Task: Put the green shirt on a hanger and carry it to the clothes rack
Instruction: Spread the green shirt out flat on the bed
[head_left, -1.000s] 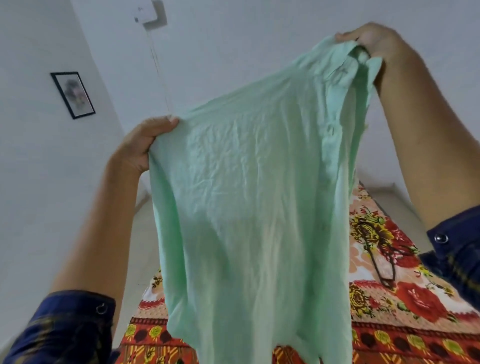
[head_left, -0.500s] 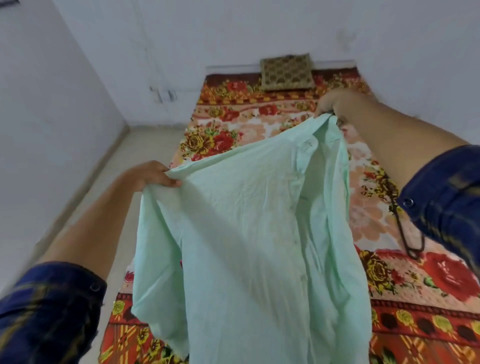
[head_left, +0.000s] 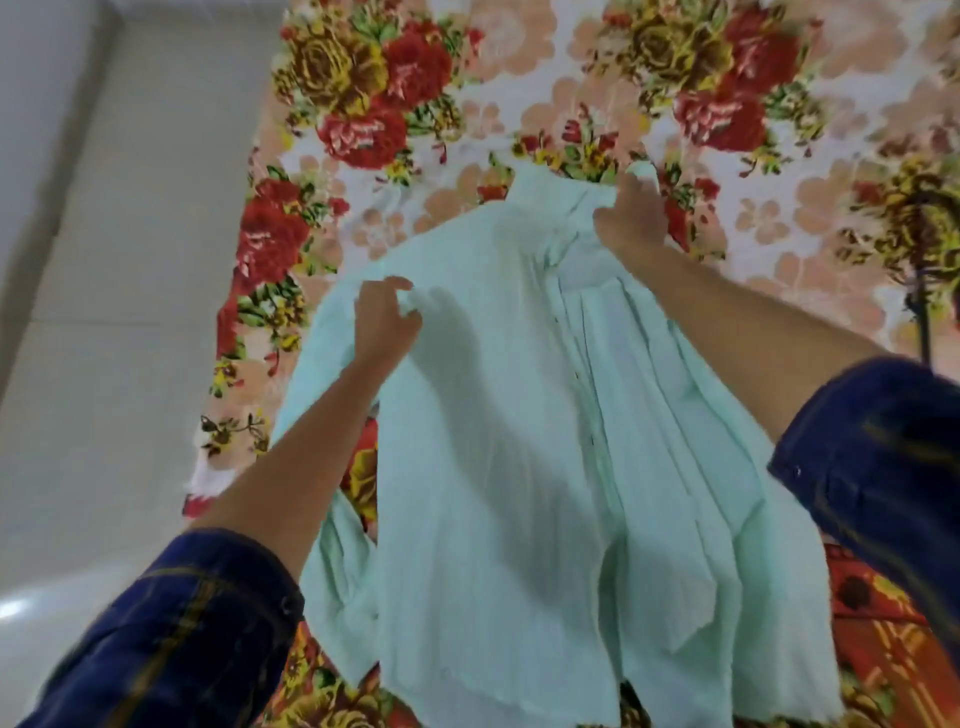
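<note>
Fingers: left-hand fingers (head_left: 402, 291) are curling round a bunch of fabric at the shoulder of the green shirt (head_left: 509, 426); right-hand fingers (head_left: 610, 215) are pinching the cloth at the collar.
Bed (head_left: 519, 104): floral sheet with red and yellow roses on a pale ground is filling most of the view; taken as the landmark for all entries below.
Green shirt: lying spread over the near half of the bed, collar pointing toward the far end, hem hanging toward the camera; button placket is running down the middle, right side is bunching in long folds.
Floor (head_left: 130, 260): pale tiles are running along the left side of the bed.
Right sleeve (head_left: 883, 467): dark blue checked cuff is sitting above the right part of the bed, forearm bare beyond it.
Left sleeve (head_left: 171, 634): same dark blue cloth, rolled at the forearm, is hanging over the bed's near left corner.
Right hand (head_left: 631, 221): gripping the shirt collar, near the middle of the bed.
Left hand (head_left: 384, 317): gripping the shirt's left shoulder, nearer the bed's left edge.
Dark object (head_left: 919, 312): thin black shape is lying on the bed at its right edge; blurred, cannot tell what it is.
</note>
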